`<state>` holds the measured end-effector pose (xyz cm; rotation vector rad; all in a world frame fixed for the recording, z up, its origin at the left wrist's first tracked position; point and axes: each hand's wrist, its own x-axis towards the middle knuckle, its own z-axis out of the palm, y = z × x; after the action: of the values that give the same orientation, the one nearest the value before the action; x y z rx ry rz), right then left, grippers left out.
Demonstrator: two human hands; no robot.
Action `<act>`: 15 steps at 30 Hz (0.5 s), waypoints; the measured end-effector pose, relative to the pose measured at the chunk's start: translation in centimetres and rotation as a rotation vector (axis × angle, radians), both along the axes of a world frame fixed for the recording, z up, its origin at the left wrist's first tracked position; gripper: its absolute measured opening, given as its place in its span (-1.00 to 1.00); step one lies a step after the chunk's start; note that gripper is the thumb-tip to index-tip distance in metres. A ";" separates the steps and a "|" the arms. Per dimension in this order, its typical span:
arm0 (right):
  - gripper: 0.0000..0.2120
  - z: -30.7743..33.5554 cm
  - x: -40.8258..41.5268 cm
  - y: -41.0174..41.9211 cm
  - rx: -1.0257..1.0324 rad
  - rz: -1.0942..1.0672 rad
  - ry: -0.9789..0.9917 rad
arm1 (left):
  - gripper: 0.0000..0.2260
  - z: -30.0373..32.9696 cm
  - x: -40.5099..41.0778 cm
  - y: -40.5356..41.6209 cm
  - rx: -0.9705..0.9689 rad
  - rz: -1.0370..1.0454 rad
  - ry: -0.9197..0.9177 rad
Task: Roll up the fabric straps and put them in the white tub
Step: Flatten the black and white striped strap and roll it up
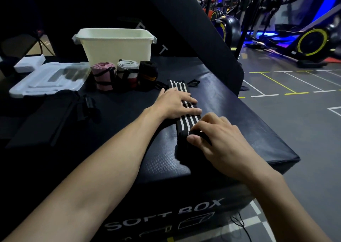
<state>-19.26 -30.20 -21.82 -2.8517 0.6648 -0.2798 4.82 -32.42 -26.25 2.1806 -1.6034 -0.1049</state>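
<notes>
A black fabric strap with white stripes (186, 121) lies stretched along the top of the black soft box (249, 131). My left hand (175, 103) presses flat on the strap's middle with straight fingers. My right hand (217, 138) pinches the strap's near end, where a small fold or roll has formed under the fingers. The white tub (115, 46) stands at the back of the box. Three rolled straps stand in front of it: a pink one (102, 76), a grey and red one (128, 73) and a black one (148, 72).
A clear plastic lid (49, 79) and a white foam block (29, 62) lie at the left. Dark fabric pieces (60, 112) lie on the left part of the surface. The box edge drops to the gym floor on the right, with exercise bikes (311, 42) behind.
</notes>
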 end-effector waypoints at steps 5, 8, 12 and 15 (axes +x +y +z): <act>-0.67 0.1 1.2 -0.8 0.029 0.019 0.074 | -0.50 0.3 -0.2 0.0 0.052 0.021 0.001; -0.69 0.0 2.1 -1.5 0.063 0.034 0.090 | -0.35 0.4 -0.4 0.1 0.018 0.092 -0.063; -0.64 -0.3 2.8 -2.4 0.177 0.031 0.041 | -0.19 0.9 -0.9 0.6 0.014 0.199 -0.034; -0.81 -0.7 3.0 -2.6 0.216 0.034 -0.017 | -0.25 1.0 -1.1 0.6 0.019 0.207 -0.030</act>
<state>-16.29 -32.82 -22.55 -2.6492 0.6029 -0.2129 3.69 -31.82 -25.24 2.3579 -1.3872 -0.0258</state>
